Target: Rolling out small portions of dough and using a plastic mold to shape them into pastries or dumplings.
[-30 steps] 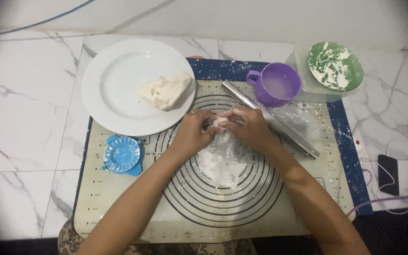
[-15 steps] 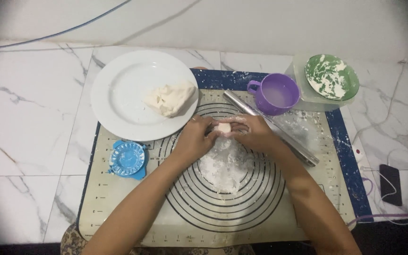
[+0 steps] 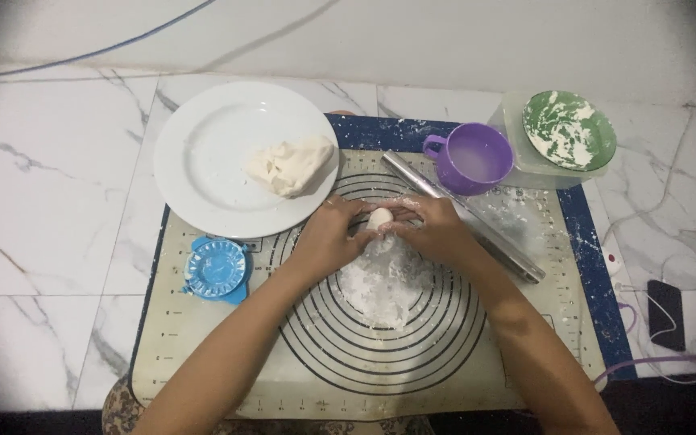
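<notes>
Dough ball (image 3: pixel 379 217), small and pale, sits pinched between the fingertips of both hands over the far part of the round-ringed baking mat (image 3: pixel 203 354), just above a floury patch (image 3: pixel 384 278). The left hand (image 3: pixel 328 238) closes on it from the left and the right hand (image 3: pixel 437 234) from the right, each grip narrow around the ball; neither is clearly nearer. The ball is too round to show a long axis. Beyond it to the left, a white plate (image 3: pixel 203 153) holds a larger dough lump (image 3: pixel 290 165). A rolling pin (image 3: pixel 461 217) lies slantwise behind the right hand, near a purple cup (image 3: pixel 470 158) and a green bowl (image 3: pixel 569 129). A blue round dumpling press (image 3: pixel 216 269) rests at the mat's left edge.
</notes>
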